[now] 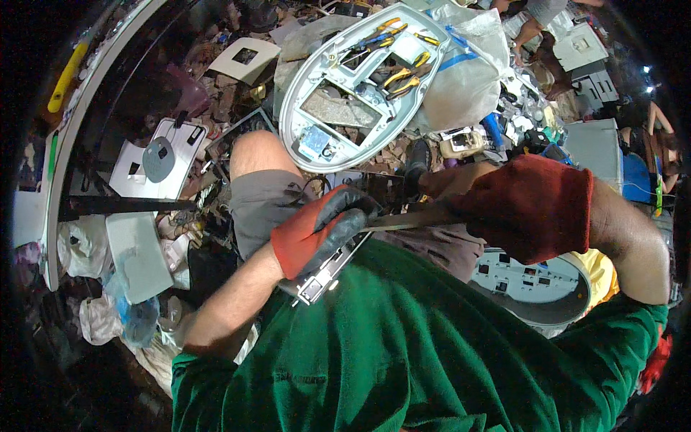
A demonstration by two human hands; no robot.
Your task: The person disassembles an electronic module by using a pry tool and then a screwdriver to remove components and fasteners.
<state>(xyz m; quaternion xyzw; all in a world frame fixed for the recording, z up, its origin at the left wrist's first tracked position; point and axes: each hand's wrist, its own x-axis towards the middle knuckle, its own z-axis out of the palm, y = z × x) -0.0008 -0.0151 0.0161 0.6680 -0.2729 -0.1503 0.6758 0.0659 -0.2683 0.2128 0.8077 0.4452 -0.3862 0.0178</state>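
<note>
My left hand [317, 232], in a red glove with a dark palm, grips a long narrow silver metal part [327, 279] close to my green shirt. My right hand [533, 209], also gloved in red, is closed around a long flat bar-like tool [412, 219]. The tool's far end reaches the left glove at the top of the metal part; whether the two touch is hidden by the fingers. Beyond my knees, a large oval pale plastic housing [286, 119] holds several pliers [402, 85] with orange-yellow and black handles.
White plastic panels [137, 259] and plastic bags lie on the left, near a dark bar [133, 205]. A round grey tub [536, 309] stands by my right side. A white sack [468, 90] and scattered scrap lie ahead. Other people [529, 30] are at the upper right.
</note>
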